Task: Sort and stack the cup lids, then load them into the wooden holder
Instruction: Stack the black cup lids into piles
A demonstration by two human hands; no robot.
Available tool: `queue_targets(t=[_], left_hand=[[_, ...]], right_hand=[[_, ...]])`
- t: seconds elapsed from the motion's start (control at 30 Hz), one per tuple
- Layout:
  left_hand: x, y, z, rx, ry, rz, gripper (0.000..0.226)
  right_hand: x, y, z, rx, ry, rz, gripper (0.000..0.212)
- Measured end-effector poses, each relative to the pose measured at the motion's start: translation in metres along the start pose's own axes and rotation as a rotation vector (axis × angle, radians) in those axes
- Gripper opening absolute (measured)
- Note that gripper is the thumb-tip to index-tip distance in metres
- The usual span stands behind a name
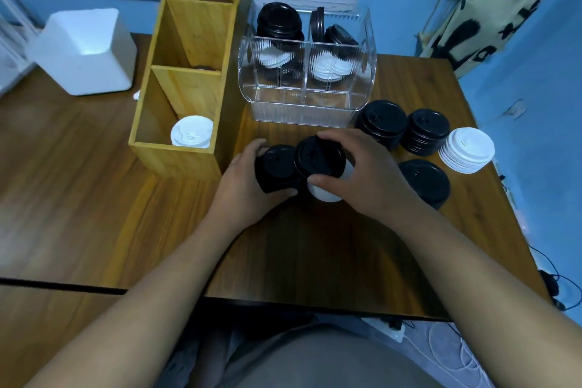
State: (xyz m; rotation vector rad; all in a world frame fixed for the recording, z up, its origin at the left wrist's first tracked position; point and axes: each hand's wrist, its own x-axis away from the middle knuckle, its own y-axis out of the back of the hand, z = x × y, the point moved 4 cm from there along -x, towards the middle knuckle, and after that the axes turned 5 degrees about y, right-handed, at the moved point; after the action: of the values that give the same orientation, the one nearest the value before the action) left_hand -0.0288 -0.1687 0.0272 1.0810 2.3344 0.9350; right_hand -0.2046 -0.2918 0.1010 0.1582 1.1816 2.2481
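My left hand [242, 179] grips a stack of black lids [277, 167] just in front of the wooden holder [176, 154]. My right hand [362, 173] grips a black lid [318, 156] that sits on top of white lids [324, 194]. The two stacks touch each other. The holder has three compartments; white lids [191, 132] lie in the nearest one, and dark lids show dimly in the two farther ones. To the right on the table stand three black lid stacks [382, 123] [428, 131] [425, 181] and a white lid stack [467, 149].
A clear plastic organizer [307, 98] behind my hands holds black and white lids. A white box [85, 50] stands at the back left. The table's right edge [491, 148] runs close to the white lid stack. A printed bag [482, 9] hangs on the blue wall.
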Motion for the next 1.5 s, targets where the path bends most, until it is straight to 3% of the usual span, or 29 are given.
queue_targets(t=[0.27,0.43,0.97,1.2,1.5], left_hand=[[0.000,-0.001,0.004,0.025,-0.016,0.003,0.108],[-0.001,-0.001,0.003,0.013,-0.012,0.007,0.106],[-0.002,0.005,-0.005,0.010,-0.139,-0.055,0.077],[-0.003,0.002,0.002,0.005,-0.002,-0.015,0.108],[-0.005,-0.001,0.005,-0.023,0.025,-0.016,0.110]], right_hand=[[-0.043,-0.044,0.021,0.227,0.077,0.115,0.071],[-0.050,-0.053,0.020,0.289,0.078,0.160,0.060],[-0.061,-0.060,0.020,0.218,0.153,0.235,0.069],[-0.067,-0.062,0.024,0.252,0.196,0.326,0.069],[-0.070,-0.066,0.022,0.410,0.277,0.398,0.068]])
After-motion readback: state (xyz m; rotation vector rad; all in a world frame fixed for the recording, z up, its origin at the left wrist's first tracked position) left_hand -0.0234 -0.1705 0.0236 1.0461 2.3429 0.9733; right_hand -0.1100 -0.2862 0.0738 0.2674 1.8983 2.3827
